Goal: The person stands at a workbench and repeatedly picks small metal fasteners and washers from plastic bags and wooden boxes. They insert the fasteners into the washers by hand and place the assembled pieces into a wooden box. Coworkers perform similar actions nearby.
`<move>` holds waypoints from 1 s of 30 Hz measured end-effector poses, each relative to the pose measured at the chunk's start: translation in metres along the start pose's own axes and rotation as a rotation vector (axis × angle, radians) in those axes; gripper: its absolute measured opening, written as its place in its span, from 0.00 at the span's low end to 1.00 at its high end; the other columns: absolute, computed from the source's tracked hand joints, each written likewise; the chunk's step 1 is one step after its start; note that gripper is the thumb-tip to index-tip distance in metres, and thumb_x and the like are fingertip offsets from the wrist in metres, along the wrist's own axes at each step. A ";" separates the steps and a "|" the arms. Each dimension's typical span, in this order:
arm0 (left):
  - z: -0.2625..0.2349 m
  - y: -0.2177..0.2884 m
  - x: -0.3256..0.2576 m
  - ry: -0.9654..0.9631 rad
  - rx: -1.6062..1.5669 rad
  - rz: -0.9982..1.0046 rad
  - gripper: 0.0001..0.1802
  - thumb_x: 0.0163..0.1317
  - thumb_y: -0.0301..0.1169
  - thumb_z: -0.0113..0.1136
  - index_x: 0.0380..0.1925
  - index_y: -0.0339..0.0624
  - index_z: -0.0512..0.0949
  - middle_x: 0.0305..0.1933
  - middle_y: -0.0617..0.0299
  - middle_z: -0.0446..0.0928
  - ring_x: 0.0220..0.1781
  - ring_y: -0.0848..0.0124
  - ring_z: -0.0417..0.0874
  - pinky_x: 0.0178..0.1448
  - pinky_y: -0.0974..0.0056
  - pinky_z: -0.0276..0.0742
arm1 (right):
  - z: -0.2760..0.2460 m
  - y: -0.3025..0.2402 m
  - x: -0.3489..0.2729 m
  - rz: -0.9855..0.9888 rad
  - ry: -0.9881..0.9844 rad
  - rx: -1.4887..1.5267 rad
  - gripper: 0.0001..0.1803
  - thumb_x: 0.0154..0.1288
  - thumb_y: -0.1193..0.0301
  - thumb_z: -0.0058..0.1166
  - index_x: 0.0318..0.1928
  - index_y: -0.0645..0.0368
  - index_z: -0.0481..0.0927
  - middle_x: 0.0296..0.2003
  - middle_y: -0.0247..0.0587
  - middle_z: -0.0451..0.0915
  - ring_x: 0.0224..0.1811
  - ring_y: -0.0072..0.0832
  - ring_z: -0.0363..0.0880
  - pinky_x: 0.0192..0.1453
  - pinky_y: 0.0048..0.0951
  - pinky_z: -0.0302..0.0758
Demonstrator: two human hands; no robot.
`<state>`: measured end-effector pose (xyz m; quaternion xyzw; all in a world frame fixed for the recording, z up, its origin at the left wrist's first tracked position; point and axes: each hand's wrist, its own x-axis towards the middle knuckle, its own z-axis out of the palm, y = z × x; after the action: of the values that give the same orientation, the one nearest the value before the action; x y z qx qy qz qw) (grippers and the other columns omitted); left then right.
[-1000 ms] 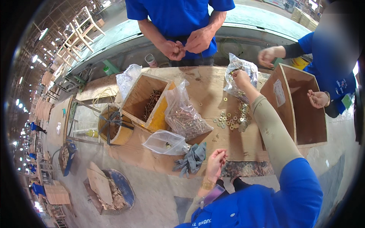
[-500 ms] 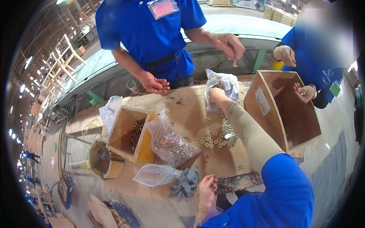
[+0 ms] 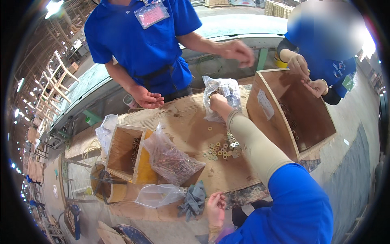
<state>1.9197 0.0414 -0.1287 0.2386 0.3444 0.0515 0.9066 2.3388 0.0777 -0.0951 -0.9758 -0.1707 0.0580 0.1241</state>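
Observation:
My right hand (image 3: 219,101), in a beige sleeve cover, reaches to the mouth of a clear plastic bag (image 3: 232,92). Its fingers are curled in among small dark pieces of hardware there; what they grip is hidden. Near the table's front edge, my left hand (image 3: 215,206) is closed with the thumb against bent fingers, and I cannot make out anything in it. Between the hands lies a loose pile of yellowish and silver washers (image 3: 219,151). A grey cloth glove (image 3: 193,200) lies beside my left hand, next to an almost flat clear bag (image 3: 159,195).
A clear bag of screws (image 3: 174,164) leans by a small wooden box (image 3: 118,152) holding more screws. At right stands a large wooden box (image 3: 271,118) with hardware inside. Opposite, one co-worker's hand (image 3: 148,97) hovers over the table; another co-worker's hands (image 3: 316,88) are above the large box.
The whole view has shifted, moving the scene left. The right co-worker's hands have come together over the large box. The opposite co-worker's raised hand blurs with motion. My right hand stays at the bag.

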 end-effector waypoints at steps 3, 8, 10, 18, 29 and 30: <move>0.003 0.009 -0.006 0.015 0.018 -0.007 0.06 0.59 0.26 0.47 0.34 0.37 0.72 0.26 0.59 0.73 0.20 0.76 0.71 0.21 0.73 0.64 | -0.007 0.028 0.011 -0.015 0.099 0.235 0.13 0.49 0.69 0.54 0.34 0.65 0.77 0.28 0.51 0.78 0.32 0.32 0.80 0.32 0.30 0.75; 0.006 0.013 -0.008 -0.026 -0.071 -0.013 0.06 0.59 0.26 0.47 0.34 0.37 0.71 0.26 0.58 0.73 0.21 0.75 0.69 0.22 0.73 0.64 | -0.023 0.052 0.002 0.245 -0.159 1.718 0.04 0.56 0.72 0.46 0.28 0.59 0.72 0.15 0.29 0.66 0.11 0.16 0.62 0.11 0.20 0.59; 0.013 0.014 -0.008 -0.059 -0.107 0.009 0.06 0.59 0.25 0.47 0.35 0.37 0.71 0.26 0.59 0.73 0.22 0.77 0.70 0.23 0.75 0.65 | -0.032 0.049 -0.014 0.198 -0.369 2.193 0.03 0.55 0.75 0.43 0.27 0.59 0.71 0.13 0.28 0.64 0.11 0.14 0.61 0.10 0.17 0.61; 0.048 0.023 -0.001 -0.168 0.071 0.126 0.08 0.62 0.32 0.46 0.36 0.39 0.70 0.23 0.63 0.72 0.18 0.79 0.66 0.19 0.76 0.60 | -0.014 0.023 -0.160 0.015 -0.816 2.245 0.12 0.58 0.73 0.41 0.43 0.60 0.69 0.24 0.29 0.70 0.12 0.09 0.58 0.14 0.10 0.56; 0.086 0.008 -0.030 -0.201 0.473 0.345 0.04 0.59 0.27 0.52 0.29 0.37 0.71 0.23 0.68 0.72 0.21 0.85 0.67 0.23 0.80 0.60 | -0.015 0.055 -0.309 0.351 -0.959 2.001 0.14 0.54 0.76 0.42 0.43 0.59 0.67 0.22 0.30 0.70 0.10 0.11 0.56 0.15 0.14 0.56; 0.092 0.006 -0.034 -0.209 0.434 0.332 0.04 0.59 0.27 0.52 0.29 0.37 0.71 0.23 0.67 0.73 0.22 0.84 0.68 0.25 0.80 0.62 | -0.019 0.056 -0.312 0.345 -0.928 1.975 0.14 0.53 0.75 0.42 0.43 0.59 0.67 0.22 0.30 0.69 0.10 0.11 0.56 0.15 0.15 0.57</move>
<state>1.9540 0.0013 -0.0464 0.4841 0.2083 0.0991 0.8441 2.0680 -0.0860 -0.0696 -0.3413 0.0592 0.5459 0.7629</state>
